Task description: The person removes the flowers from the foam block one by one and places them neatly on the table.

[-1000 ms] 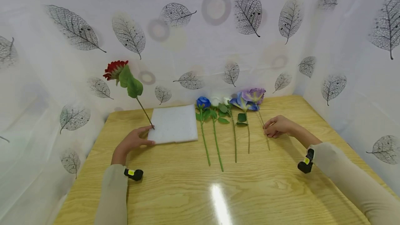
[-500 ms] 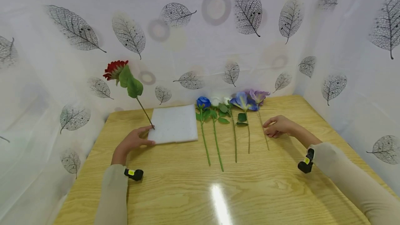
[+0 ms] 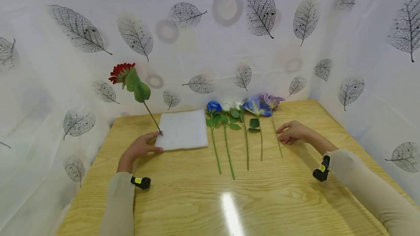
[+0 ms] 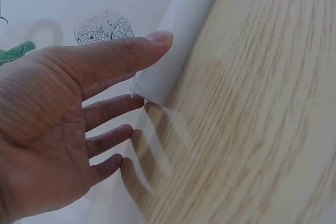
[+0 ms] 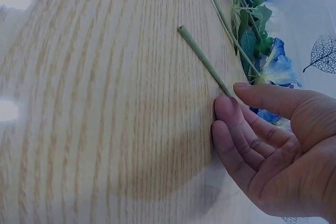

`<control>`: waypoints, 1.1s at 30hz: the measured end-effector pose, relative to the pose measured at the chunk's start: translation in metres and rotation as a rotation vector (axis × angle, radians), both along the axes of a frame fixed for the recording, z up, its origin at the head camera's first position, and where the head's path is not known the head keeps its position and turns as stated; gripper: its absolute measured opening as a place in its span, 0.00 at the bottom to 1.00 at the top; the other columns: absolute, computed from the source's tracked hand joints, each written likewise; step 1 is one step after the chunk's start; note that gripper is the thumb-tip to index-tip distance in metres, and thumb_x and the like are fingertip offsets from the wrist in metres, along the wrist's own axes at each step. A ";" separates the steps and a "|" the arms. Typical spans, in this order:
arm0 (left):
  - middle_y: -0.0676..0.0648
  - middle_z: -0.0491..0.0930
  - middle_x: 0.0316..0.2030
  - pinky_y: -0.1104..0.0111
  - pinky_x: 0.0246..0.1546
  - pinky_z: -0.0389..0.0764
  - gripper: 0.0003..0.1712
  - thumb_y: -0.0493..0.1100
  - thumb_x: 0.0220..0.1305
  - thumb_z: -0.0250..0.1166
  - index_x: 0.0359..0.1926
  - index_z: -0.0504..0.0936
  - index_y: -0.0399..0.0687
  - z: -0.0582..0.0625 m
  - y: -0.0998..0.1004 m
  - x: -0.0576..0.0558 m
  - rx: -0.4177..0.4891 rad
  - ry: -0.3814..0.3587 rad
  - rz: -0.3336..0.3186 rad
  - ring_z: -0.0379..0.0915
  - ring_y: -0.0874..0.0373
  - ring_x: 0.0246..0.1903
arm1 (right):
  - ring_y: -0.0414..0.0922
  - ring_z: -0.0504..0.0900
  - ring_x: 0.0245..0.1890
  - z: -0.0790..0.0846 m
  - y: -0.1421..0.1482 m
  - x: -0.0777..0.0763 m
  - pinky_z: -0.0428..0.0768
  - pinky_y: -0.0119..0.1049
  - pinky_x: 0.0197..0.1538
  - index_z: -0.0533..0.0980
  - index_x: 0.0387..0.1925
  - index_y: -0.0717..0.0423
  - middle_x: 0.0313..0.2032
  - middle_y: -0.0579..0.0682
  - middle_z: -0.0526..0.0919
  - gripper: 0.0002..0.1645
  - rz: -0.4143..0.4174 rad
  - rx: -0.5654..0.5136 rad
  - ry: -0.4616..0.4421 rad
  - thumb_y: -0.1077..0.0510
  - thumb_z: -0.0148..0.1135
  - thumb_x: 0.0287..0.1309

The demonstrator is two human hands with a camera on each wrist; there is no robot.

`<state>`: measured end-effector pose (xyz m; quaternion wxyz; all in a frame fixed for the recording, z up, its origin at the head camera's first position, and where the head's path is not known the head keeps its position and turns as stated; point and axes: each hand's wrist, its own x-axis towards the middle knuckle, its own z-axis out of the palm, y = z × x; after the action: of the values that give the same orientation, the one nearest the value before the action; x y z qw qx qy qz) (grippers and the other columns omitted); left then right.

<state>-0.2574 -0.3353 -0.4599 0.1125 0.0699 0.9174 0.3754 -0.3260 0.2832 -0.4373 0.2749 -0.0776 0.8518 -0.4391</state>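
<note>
My left hand point(image 3: 139, 148) rests against the left end of a white foam block point(image 3: 187, 130). Its thumb touches the block's front edge, and the other fingers reach along the side, fairly straight. From that end of the foam rises a red flower point(image 3: 121, 73) with green leaves, its stem leaning left. On the right, my right hand point(image 3: 295, 133) pinches the lower stem of a purple flower point(image 3: 271, 100) between thumb and fingertips. The stem's cut end point(image 5: 182, 29) sticks out past the fingers in the right wrist view.
Left of the purple flower lie a blue-and-yellow flower point(image 3: 255, 107), white roses point(image 3: 226, 106) and a blue rose point(image 3: 213, 107), stems toward me. They lie on the wooden table point(image 3: 183, 199). A leaf-print sheet point(image 3: 203, 54) hangs behind and at both sides.
The purple flower's head has shifted right, away from the blue-and-yellow flower, and turned slightly. Both hands and the red flower stay in place.
</note>
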 end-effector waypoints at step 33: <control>0.34 0.57 0.77 0.37 0.75 0.53 0.50 0.54 0.59 0.76 0.77 0.64 0.46 -0.001 -0.002 0.001 0.005 -0.017 0.010 0.46 0.31 0.77 | 0.60 0.87 0.46 0.028 -0.090 -0.029 0.84 0.57 0.55 0.74 0.62 0.71 0.50 0.69 0.85 0.25 0.103 -0.106 0.177 0.59 0.62 0.70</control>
<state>-0.2565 -0.3374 -0.4606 0.1183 0.0625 0.9157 0.3789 -0.3546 0.1932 -0.4097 0.2161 -0.1740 0.8433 -0.4603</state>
